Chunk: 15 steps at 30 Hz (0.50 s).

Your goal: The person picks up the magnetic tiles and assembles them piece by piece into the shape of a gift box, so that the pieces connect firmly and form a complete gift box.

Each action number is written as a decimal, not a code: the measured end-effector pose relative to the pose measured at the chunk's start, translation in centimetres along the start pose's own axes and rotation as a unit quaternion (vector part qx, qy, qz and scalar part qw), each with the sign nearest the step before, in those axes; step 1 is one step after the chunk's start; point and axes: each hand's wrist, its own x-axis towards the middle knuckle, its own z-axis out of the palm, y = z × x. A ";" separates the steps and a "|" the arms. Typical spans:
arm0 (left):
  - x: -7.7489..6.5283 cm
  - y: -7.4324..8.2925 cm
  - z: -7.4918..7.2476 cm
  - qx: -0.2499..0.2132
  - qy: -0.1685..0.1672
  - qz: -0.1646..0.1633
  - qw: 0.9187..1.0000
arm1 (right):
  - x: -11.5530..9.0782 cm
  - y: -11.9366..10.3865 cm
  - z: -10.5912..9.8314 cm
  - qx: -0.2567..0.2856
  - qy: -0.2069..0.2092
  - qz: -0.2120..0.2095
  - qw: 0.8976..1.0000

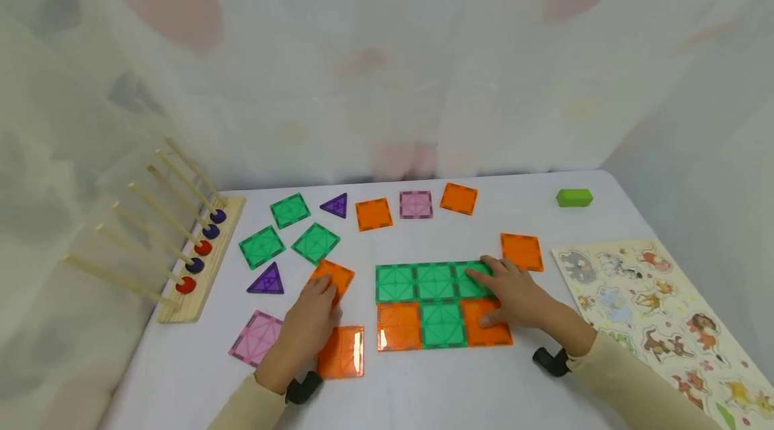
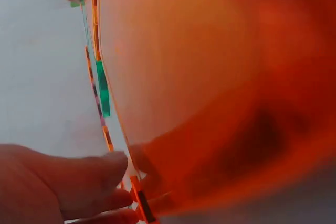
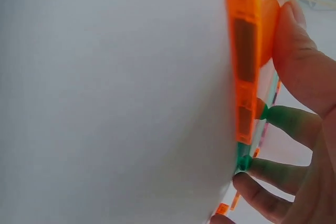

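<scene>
My left hand (image 1: pixel 311 319) grips an orange square magnetic tile (image 1: pixel 340 277) by its edge, left of the joined tiles. In the left wrist view its thumb (image 2: pixel 100 169) and fingers close at the tile's edge. Beside that hand lies another orange tile (image 1: pixel 351 353). My right hand (image 1: pixel 517 295) rests spread on the joined block, fingers over the right green tile (image 1: pixel 465 275) and thumb on the orange tile (image 1: pixel 498 334) below. The block has a row of green tiles (image 1: pixel 396 283) above orange, green and orange ones. The right wrist view shows the orange tile's edge (image 3: pixel 244 61) beside the thumb.
Loose green tiles (image 1: pixel 262 246), purple triangles (image 1: pixel 267 279), pink squares (image 1: pixel 415 204) and orange squares (image 1: pixel 521 252) lie around. At left stands a wooden peg rack (image 1: pixel 196 299) with red and blue beads. An animal puzzle board (image 1: pixel 665 322) and a green block (image 1: pixel 574 198) are at right.
</scene>
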 end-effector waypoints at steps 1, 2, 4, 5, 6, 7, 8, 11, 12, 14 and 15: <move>0.1 0.1 0.1 0.005 -0.004 0.003 1.000 | -0.1 0.0 0.1 0.004 -0.001 0.000 1.000; 0.1 0.3 0.2 0.008 -0.009 0.008 1.000 | -0.2 0.0 0.2 0.006 -0.002 0.000 1.000; 0.1 0.8 0.3 0.020 -0.017 0.027 0.999 | -0.4 0.1 0.4 0.007 -0.004 0.000 1.000; 0.2 1.0 0.3 0.023 -0.020 0.038 0.999 | -0.5 0.1 0.5 0.005 -0.004 0.002 1.000; 0.3 1.1 0.2 0.025 -0.020 0.048 0.998 | -0.6 0.2 0.5 0.001 -0.001 0.000 1.000; 0.5 1.2 0.2 0.026 -0.022 0.057 0.998 | -0.6 0.3 0.5 0.001 0.002 -0.002 1.000; 0.8 1.1 0.1 0.028 -0.024 0.063 0.997 | -0.6 0.4 0.5 -0.004 0.006 -0.004 1.000; 2.0 0.4 -0.2 0.013 -0.029 0.060 0.998 | -0.4 0.6 0.5 -0.006 0.016 -0.009 1.000; 2.4 0.0 -0.3 0.003 -0.034 0.056 0.998 | -0.3 0.6 0.5 -0.003 0.017 -0.009 1.000; 3.2 -0.7 -0.3 -0.019 -0.051 0.048 0.997 | -0.2 0.7 0.4 0.001 0.018 -0.009 1.000; 3.5 -1.0 -0.4 -0.029 -0.061 0.045 0.997 | -0.1 0.7 0.4 0.005 0.016 -0.008 1.000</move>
